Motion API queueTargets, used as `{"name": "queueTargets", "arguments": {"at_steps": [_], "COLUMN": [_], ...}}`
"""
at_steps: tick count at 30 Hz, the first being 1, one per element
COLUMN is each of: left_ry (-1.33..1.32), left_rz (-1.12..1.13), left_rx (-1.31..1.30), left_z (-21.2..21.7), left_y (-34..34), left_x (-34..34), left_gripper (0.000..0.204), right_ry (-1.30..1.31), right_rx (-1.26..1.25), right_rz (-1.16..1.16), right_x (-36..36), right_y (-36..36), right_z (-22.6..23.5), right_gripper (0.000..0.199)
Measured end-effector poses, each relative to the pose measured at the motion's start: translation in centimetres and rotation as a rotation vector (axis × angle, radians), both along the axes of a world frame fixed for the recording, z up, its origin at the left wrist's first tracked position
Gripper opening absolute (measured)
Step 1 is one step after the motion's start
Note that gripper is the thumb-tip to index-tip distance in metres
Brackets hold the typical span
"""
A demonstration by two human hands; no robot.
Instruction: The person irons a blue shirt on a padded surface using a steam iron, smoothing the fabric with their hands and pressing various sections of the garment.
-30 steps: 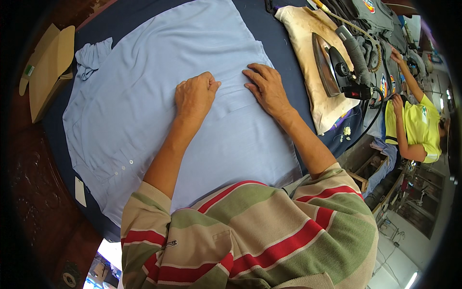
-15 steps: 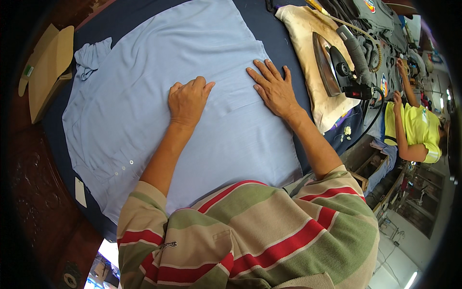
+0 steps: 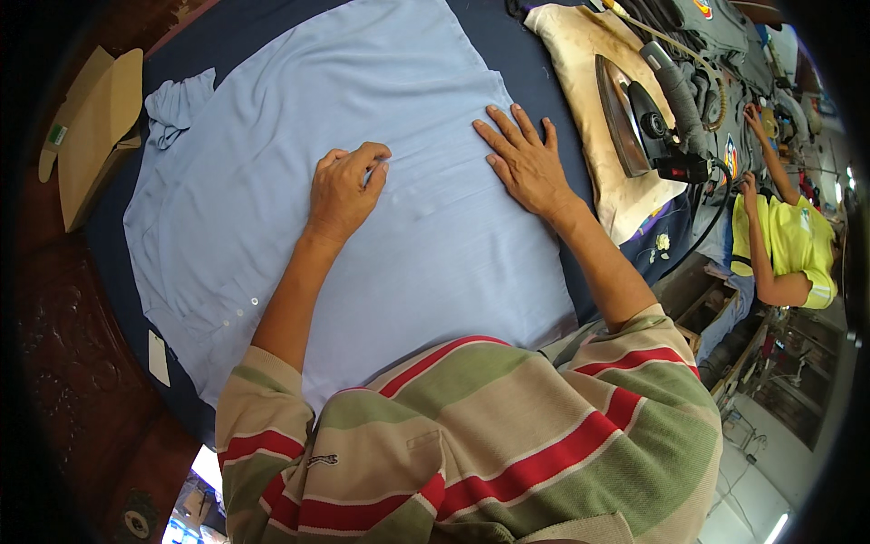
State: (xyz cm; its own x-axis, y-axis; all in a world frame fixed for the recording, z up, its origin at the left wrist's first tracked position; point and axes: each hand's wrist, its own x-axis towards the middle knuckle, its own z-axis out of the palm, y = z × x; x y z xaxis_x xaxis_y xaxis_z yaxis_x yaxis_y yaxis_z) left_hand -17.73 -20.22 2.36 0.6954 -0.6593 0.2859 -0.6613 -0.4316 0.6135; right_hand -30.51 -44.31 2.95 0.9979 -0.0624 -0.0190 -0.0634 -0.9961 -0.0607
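A light blue shirt point(image 3: 435, 263) lies spread over a dark blue cloth-covered table. My left hand point(image 3: 349, 192) is over the middle of the shirt, its fingers loosely curled. A small gap shows between thumb and forefinger, and I see nothing held there. Flat on the shirt near its right edge rests my right hand point(image 3: 530, 168), fingers spread. Small pale buttons point(image 3: 240, 313) run along the shirt's lower left part. To the right of my right hand, an iron point(image 3: 630, 118) with a wrapped handle sits on a scorched cream pad point(image 3: 571, 54).
An open cardboard box point(image 3: 100, 136) stands at the left edge, with a white tag point(image 3: 158, 358) below it on the dark cloth. Grey garments point(image 3: 720, 54) are piled beyond the iron, whose black cord trails down. A person in a yellow top point(image 3: 797, 245) works at far right.
My left hand has shifted slightly left, its forefinger and thumb loosening from a tighter curl. My right hand has moved a little to the right, still flat on the shirt.
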Motion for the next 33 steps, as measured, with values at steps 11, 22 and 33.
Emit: {"name": "queueTargets", "arguments": {"at_steps": [11,22,33], "left_ry": [-0.161,-0.173,-0.324], "left_rz": [-0.030,-0.093,0.089], "left_rx": [0.172,0.174,0.519], "left_z": [0.0,0.3,2.5], "left_y": [2.7,3.7,2.2], "left_x": [0.4,0.6,-3.8], "left_gripper": [0.013,0.021,0.018], "right_ry": [0.011,-0.002,-0.038], "right_rx": [-0.003,0.003,-0.018], "right_rz": [0.006,0.018,0.027], "right_x": [-0.1,-0.2,-0.3], "right_y": [-0.1,-0.3,-0.4], "right_z": [0.1,0.1,-0.2], "right_gripper": [0.045,0.044,0.043]}}
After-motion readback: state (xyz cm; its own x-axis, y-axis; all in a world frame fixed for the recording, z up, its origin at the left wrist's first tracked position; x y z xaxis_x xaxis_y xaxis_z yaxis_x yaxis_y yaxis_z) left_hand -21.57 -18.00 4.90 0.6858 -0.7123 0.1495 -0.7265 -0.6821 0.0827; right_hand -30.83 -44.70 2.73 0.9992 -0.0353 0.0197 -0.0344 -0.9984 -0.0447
